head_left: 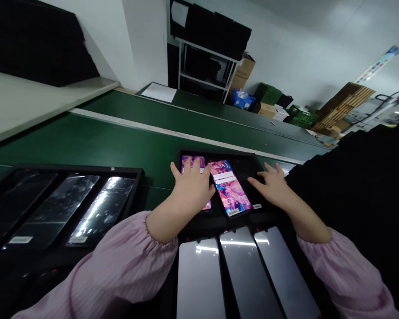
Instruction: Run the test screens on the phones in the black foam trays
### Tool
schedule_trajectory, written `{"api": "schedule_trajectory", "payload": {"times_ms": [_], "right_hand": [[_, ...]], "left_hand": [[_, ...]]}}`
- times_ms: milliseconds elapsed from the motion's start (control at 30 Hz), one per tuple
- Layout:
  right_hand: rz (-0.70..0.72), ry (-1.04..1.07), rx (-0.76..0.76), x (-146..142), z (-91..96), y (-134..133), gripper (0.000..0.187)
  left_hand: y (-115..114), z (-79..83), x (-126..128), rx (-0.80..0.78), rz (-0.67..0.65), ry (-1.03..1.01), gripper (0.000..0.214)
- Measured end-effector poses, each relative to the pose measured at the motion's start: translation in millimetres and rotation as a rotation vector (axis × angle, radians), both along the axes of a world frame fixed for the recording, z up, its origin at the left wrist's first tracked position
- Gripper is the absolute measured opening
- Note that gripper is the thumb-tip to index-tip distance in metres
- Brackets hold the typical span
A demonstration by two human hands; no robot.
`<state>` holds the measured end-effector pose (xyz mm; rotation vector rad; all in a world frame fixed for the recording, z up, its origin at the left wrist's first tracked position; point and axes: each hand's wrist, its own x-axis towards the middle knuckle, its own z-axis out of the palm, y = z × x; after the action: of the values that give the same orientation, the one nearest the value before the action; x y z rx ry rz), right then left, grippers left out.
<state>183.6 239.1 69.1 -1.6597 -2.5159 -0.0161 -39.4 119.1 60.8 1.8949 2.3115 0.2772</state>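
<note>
Over tray (186, 156) | left hand (193, 188) flat on lit phone (195, 165) | right hand (274, 187) splayed

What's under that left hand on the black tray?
The left hand lies flat on a lit phone screen, whose pink picture shows above the fingers. The hand covers the screen's middle. Beside it lies another lit phone.

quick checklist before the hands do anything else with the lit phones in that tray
1. Left hand flat on the left lit phone: ok.
2. Middle lit phone screen on, wallpaper showing: ok.
3. Right hand rests on the dark right slot of the tray; whether a phone lies under it: cannot tell.
4. Middle lit phone seated flat: cannot tell, it looks slightly skewed.
5. Three unlit phones in the near row lie side by side: ok.
6. Both hands grip nothing: ok.
</note>
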Motion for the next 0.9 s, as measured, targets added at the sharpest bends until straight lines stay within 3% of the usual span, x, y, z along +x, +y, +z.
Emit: {"api": "schedule_trajectory", "payload": {"times_ms": [200, 400, 900], "right_hand": [[-0.063, 0.019, -0.059, -8, -11.4, 0, 0.056], [-0.093, 0.059, -0.029, -10, -16.6, -13, 0.076], [0.005, 0.211, 0.141, -4, -30.3, -15, 0.059]], "left_hand": [[1, -2.5, 0, 0.003, -0.006, 0.017, 0.058], [3, -3.9, 0, 0.002, 0.000, 0.013, 0.058], [2, -2.2, 0, 0.033, 0.006, 0.014, 0.058]]}}
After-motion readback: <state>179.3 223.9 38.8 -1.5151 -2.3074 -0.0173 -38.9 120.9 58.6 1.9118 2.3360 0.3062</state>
